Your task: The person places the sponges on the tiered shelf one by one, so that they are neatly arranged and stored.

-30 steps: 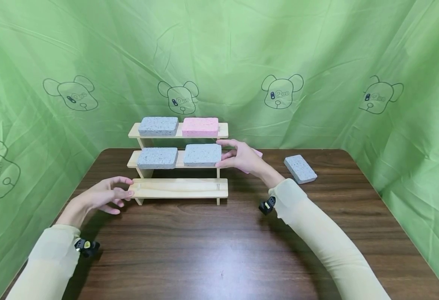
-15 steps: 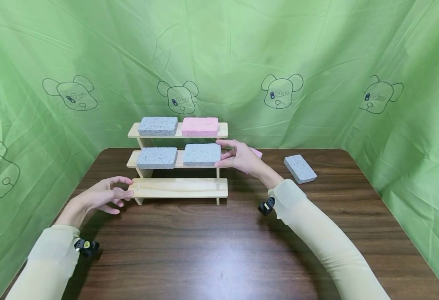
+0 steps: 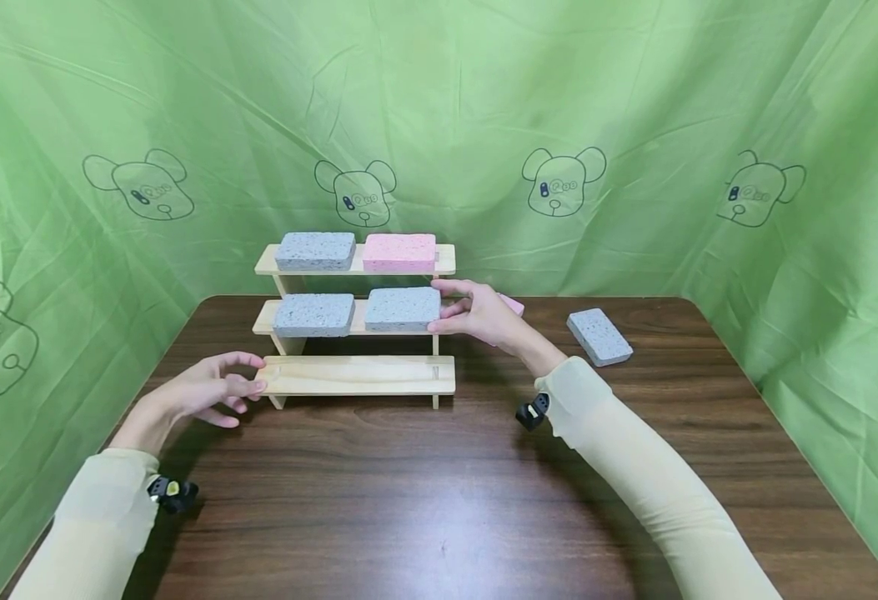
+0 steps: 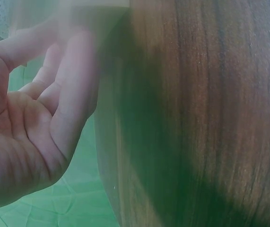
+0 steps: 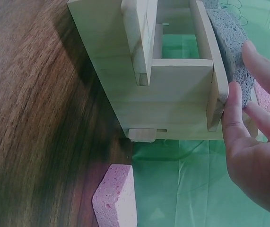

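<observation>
A three-tier wooden shelf stands on the dark table. Its top tier carries a grey sponge and a pink sponge. Two grey sponges lie on the middle tier, one left and one right. My right hand holds the right sponge's end between thumb and fingers; the right wrist view shows the thumb against that sponge at the shelf's edge. My left hand lies relaxed, its fingertips touching the bottom tier's left end, its palm holding nothing.
A pink sponge lies on the table behind my right hand, also in the right wrist view. A grey sponge lies farther right. Green cloth hangs round the table. The bottom tier carries nothing.
</observation>
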Demonstrator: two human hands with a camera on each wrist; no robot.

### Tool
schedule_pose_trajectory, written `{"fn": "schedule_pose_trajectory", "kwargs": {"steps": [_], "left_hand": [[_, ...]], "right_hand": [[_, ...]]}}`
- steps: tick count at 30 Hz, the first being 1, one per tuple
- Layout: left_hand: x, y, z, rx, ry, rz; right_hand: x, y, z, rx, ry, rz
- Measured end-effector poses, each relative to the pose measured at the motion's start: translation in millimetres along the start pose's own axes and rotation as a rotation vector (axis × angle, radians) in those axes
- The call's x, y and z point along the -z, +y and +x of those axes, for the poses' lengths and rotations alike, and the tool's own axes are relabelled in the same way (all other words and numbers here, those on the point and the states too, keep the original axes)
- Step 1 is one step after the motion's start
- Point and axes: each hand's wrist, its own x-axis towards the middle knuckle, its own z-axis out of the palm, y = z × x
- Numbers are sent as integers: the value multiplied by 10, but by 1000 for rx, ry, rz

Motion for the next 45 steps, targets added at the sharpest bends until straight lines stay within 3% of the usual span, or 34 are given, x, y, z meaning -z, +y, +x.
{"fn": "schedule_pose_trajectory", "kwargs": {"steps": [13, 21, 37, 41, 45], "left_hand": [[1, 15, -19, 1, -1, 1], [3, 13, -19, 1, 2, 2], [-18, 15, -19, 0, -15, 1], [-25, 26, -22, 1, -16, 0], [-23, 36, -20, -4, -16, 0]], "right_hand": [[4, 4, 16, 1, -12, 16], [30, -81, -12, -55, -13, -30], [77, -81, -65, -74, -44, 44], [100, -83, -88, -37, -22, 72], [166, -54, -83, 67, 47, 54]]}}
